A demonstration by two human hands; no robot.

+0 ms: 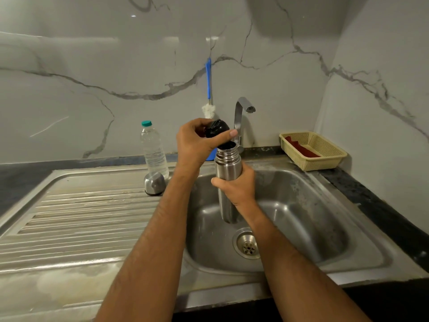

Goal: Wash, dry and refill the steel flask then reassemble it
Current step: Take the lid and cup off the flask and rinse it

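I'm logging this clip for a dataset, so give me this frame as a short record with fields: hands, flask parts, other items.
left hand: grips black stopper, just above flask mouth
right hand: grips flask, upright over sink
flask mouth: open, threads showing
steel cap: on drainboard, upside down
water bottle: behind cap, capped
bottle brush: hanging on wall
tap: no water visible
basket: right counter, red cloth inside
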